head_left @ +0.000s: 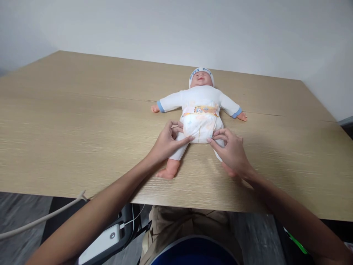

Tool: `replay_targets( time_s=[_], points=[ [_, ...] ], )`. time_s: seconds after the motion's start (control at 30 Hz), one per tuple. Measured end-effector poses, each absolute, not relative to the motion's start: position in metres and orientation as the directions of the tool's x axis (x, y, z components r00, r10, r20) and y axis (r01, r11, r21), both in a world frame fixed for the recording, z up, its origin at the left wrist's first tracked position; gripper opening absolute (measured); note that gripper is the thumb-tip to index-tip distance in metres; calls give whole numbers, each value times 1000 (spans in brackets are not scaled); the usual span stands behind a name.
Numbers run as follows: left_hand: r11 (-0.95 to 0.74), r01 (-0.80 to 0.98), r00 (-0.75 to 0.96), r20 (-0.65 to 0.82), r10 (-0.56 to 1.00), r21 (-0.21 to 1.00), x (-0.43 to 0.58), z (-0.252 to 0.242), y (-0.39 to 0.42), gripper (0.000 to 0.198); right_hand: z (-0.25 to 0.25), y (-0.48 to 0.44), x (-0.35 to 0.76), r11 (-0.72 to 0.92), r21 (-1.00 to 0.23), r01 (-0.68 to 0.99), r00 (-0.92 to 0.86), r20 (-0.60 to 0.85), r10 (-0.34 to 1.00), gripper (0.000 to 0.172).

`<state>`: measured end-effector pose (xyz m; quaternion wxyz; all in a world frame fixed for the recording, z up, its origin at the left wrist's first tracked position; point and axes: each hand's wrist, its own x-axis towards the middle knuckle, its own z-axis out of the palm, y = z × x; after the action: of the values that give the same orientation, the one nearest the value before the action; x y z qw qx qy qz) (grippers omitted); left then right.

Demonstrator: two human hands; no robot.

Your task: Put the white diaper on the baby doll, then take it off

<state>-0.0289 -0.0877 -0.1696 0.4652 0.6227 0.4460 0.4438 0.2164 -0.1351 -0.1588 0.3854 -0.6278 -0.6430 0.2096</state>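
Observation:
A baby doll [200,95] in a white suit with blue cuffs lies on its back, its head toward the wall. Round its hips sits a white diaper [199,125] with a printed orange waist strip, fastened across the belly. My left hand [171,140] pinches the diaper's leg edge on the left side, thumb on the front near the crotch. On the opposite leg edge, my right hand [228,147] does the same with thumb and fingers. The doll's bare feet stick out below the suit legs, one partly behind my right hand.
The doll lies on a wide wooden table [82,140] against a pale wall [165,29]. Below its front edge are a white power bank [102,244] with a cable plugged in and a pale hose-like cord [41,219] at the left.

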Motion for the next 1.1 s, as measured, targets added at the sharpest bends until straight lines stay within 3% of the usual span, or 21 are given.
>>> replay_targets(
  time_s=[0.2,0.4,0.63,0.87,1.1],
  points=[
    [-120,297,243,46,969,947,-27,-157,-88,45,-156,-138,214,156,-678,718,50,274,960,37],
    [27,182,319,-85,944,983,-26,-150,-80,55,-158,-138,214,120,-767,630,119,248,961,39],
    [39,212,336,-110,935,977,-26,-146,-81,55,-158,-136,214,170,-654,738,65,319,946,40],
    [64,211,371,-141,918,975,-26,-143,-77,54,-160,-127,217,113,-819,563,29,156,987,29],
    [228,0,392,-209,896,974,-25,-143,-78,54,-163,-128,219,60,-870,489,5,72,997,30]
  ],
)
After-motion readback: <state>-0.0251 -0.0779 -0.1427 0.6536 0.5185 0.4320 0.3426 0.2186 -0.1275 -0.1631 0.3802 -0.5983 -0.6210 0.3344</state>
